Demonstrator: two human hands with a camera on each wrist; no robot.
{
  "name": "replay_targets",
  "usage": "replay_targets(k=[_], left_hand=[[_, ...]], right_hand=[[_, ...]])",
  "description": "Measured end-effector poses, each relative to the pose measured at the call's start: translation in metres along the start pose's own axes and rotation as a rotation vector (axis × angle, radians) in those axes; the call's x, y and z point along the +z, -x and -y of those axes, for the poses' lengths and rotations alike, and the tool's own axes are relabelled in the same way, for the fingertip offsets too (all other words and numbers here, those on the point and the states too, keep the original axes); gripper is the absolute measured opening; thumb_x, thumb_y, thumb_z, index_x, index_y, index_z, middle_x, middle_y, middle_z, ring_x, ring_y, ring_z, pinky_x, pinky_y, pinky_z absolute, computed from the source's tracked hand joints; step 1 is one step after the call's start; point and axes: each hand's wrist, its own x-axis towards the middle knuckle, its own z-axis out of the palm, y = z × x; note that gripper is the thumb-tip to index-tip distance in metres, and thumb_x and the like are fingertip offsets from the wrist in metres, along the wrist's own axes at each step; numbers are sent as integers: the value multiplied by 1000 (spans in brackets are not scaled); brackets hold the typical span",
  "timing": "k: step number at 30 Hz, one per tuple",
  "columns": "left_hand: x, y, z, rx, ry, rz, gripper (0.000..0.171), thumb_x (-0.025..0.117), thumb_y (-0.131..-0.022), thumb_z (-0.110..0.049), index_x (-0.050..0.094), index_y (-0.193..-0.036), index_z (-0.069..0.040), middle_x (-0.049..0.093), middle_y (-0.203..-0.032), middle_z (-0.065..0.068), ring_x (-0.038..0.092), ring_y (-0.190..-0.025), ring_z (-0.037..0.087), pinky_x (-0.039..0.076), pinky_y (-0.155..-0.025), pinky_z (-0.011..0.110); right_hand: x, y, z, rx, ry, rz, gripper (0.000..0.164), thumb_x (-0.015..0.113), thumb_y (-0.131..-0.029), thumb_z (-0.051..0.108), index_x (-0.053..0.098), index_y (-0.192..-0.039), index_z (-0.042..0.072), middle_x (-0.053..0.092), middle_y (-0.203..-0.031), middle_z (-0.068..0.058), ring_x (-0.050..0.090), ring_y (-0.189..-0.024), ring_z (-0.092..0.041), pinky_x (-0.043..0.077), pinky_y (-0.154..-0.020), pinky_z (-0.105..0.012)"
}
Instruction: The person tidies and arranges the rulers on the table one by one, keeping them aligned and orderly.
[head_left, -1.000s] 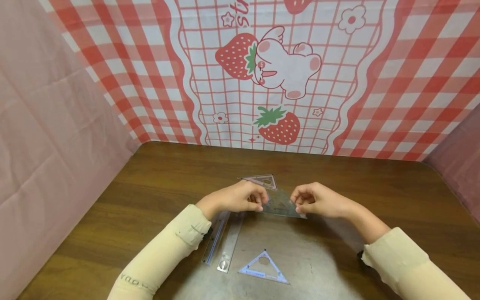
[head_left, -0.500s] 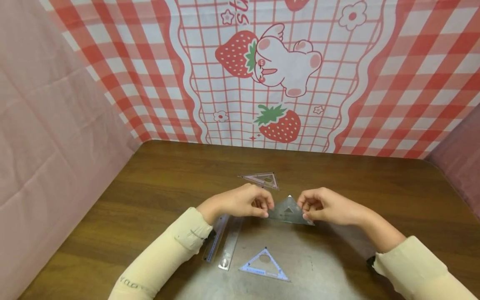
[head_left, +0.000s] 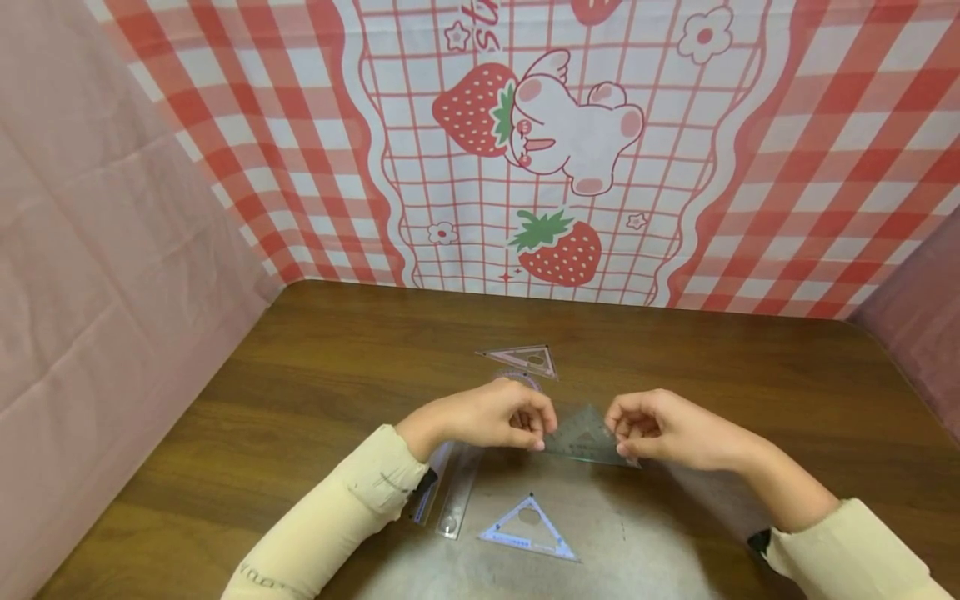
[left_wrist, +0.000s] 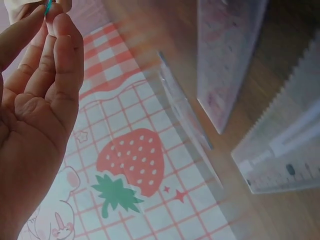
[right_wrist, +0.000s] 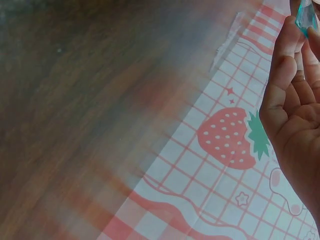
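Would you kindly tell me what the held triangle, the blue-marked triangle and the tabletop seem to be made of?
The held triangle: probably smooth plastic; its grey body looks see-through, its edge teal in the wrist views.
The blue-marked triangle: likely smooth, clear plastic; its corners look see-through.
The tabletop: wood or wood-look laminate, slightly glossy, judging by brown grain and a pale glare.
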Motion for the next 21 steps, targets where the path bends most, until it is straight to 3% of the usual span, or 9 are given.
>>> replay_targets(k=[21], left_hand=[[17, -2, -14, 68, 22, 75, 17, 70, -92, -8, 67, -108, -3, 74, -96, 8, 60, -78, -6, 52, -76, 12]], right_hand=[[10, 26, 2, -80, -57, 25, 5, 58, -98, 3, 60, -100, 7, 64, -77, -9, 65, -67, -11, 56, -57, -31]])
